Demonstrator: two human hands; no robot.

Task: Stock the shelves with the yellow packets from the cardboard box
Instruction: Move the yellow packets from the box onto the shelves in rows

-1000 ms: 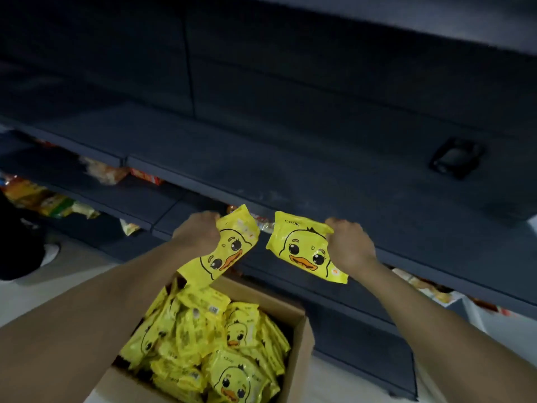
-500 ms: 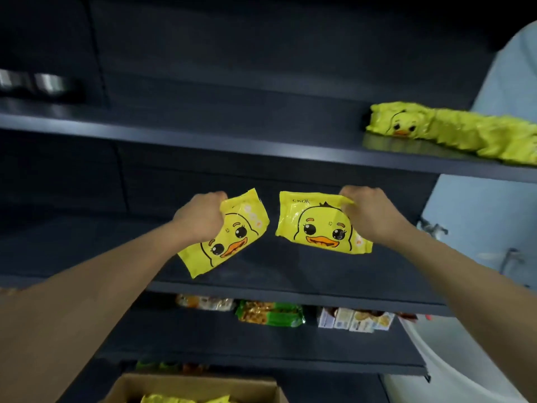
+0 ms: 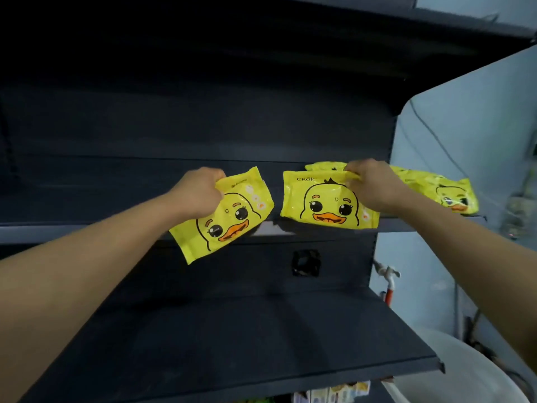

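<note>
While the left hand [image 3: 200, 191] pinches one yellow packet [image 3: 225, 216] hanging below its fingers, the right hand [image 3: 372, 186] grips another packet [image 3: 325, 206] by its top, beside the row [image 3: 436, 190] on the shelf [image 3: 87, 228]. A loose pinch could drop one.

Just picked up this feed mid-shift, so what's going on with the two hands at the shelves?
A person is stocking duck-print yellow packets. The left hand holds a tilted packet by its top edge, and the right hand pinches a level packet the same way. Both packets are raised in front of the upper shelf, beside the stocked packets at its right end. Neither is released yet.
</note>
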